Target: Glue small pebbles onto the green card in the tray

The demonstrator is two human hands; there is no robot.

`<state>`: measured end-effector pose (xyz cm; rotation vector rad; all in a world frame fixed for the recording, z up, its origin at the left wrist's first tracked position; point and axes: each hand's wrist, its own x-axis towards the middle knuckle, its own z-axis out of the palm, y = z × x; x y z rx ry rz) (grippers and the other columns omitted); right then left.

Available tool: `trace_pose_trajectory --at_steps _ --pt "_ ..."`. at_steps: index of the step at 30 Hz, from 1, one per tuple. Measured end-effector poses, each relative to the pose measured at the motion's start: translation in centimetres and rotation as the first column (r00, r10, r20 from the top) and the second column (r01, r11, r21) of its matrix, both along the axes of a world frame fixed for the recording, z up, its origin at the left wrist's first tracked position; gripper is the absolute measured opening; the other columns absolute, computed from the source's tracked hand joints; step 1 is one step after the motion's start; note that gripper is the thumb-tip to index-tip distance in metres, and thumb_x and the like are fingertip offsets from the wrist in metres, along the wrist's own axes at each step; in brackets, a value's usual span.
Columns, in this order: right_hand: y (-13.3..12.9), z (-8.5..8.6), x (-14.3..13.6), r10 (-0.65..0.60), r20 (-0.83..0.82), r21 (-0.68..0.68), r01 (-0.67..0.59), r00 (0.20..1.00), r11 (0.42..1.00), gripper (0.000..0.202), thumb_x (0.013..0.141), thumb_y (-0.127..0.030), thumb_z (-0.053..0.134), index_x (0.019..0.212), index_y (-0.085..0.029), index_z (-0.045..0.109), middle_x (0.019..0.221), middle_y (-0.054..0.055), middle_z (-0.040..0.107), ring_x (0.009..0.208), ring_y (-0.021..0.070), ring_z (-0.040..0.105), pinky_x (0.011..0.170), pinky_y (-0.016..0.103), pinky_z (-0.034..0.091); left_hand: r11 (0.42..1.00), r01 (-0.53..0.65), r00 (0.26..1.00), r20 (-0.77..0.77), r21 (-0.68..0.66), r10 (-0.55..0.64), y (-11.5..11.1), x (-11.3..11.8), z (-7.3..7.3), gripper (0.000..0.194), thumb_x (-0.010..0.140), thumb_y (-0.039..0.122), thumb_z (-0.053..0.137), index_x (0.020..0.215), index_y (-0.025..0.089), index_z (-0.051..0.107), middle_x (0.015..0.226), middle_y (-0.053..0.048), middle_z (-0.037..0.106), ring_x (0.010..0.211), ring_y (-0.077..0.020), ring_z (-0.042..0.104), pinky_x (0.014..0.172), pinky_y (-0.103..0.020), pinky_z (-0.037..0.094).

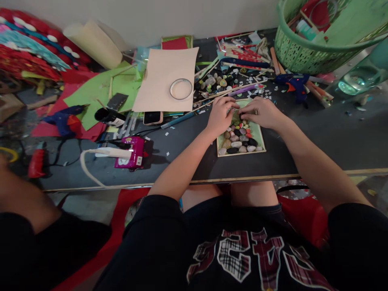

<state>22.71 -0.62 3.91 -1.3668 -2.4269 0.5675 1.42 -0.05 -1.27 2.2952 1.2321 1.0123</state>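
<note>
A shallow green tray with a pale wooden frame [260,139] lies in front of me. Grey, black, tan and red pebbles [242,138] fill its lower part in rows. My right hand [263,112] reaches over the tray's top right, thumb and fingers pinched on a small black pebble [241,116]. Over the top left side of the frame, my left hand [222,114] has its fingers bent and drawn together, tips close to the right hand's. Whatever those left fingers hold is hidden. Loose pebbles [222,83] are heaped just beyond the tray.
Cream card [166,72] with a tape ring [181,89] lies left of the pebbles. Glue guns [295,85] rest on both sides. A purple power socket [133,152], a green basket [303,50] and a water jar [357,83] stand around. Someone's arm [27,198] is at left.
</note>
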Motion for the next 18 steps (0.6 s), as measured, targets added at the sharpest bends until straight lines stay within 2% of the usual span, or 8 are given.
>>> trace_pose_trajectory --at_steps 2,6,8,13,18 --pt "0.07 -0.04 -0.04 -0.002 0.019 0.001 0.002 1.0 1.0 0.019 0.09 -0.028 0.073 0.105 -0.026 0.085 0.097 0.006 0.079 0.101 0.0263 0.067 0.098 0.042 0.053 1.0 -0.001 1.0 -0.009 0.002 0.001 -0.06 0.06 0.14 0.022 0.104 0.03 0.052 0.099 0.025 0.073 0.126 -0.009 0.07 0.129 -0.0312 0.058 0.117 -0.054 0.046" --pt "0.44 -0.37 0.29 0.004 0.026 0.035 -0.004 1.0 0.999 0.019 0.088 -0.033 0.076 0.101 -0.022 0.084 0.118 0.01 0.076 0.115 0.0297 0.066 0.11 0.047 0.051 1.0 -0.004 1.0 -0.026 -0.002 0.004 -0.19 0.13 0.3 0.019 0.101 0.02 0.054 0.1 0.024 0.073 0.126 -0.009 0.07 0.129 -0.0311 0.058 0.117 -0.054 0.047" --pt "0.66 -0.65 0.53 0.001 0.019 0.028 -0.002 1.0 1.0 0.017 0.088 -0.035 0.076 0.098 -0.023 0.084 0.117 0.01 0.075 0.115 0.0298 0.066 0.111 0.049 0.051 1.0 -0.001 1.0 -0.028 -0.006 0.001 -0.24 0.14 0.29 0.019 0.099 0.018 0.055 0.101 0.024 0.073 0.125 -0.009 0.07 0.128 -0.0311 0.058 0.116 -0.054 0.047" --pt "0.76 -0.9 0.77 0.008 -0.002 0.027 -0.008 1.0 1.0 0.015 0.087 -0.033 0.078 0.098 -0.023 0.082 0.122 0.009 0.073 0.117 0.0295 0.064 0.112 0.049 0.05 1.0 -0.009 0.999 -0.041 -0.009 0.009 -0.27 0.2 0.27 0.019 0.097 0.014 0.057 0.1 0.024 0.073 0.126 -0.008 0.07 0.13 -0.0312 0.058 0.117 -0.055 0.047" --pt "0.49 -0.63 0.89 0.021 0.048 0.087 -0.025 0.999 0.996 0.021 0.091 -0.039 0.071 0.095 -0.023 0.084 0.143 0.009 0.064 0.133 0.0366 0.055 0.118 0.055 0.044 0.999 -0.041 0.992 -0.117 -0.024 0.038 -0.52 0.39 0.67 0.018 0.097 0.015 0.058 0.103 0.023 0.073 0.128 -0.01 0.069 0.132 -0.0314 0.057 0.118 -0.053 0.047"
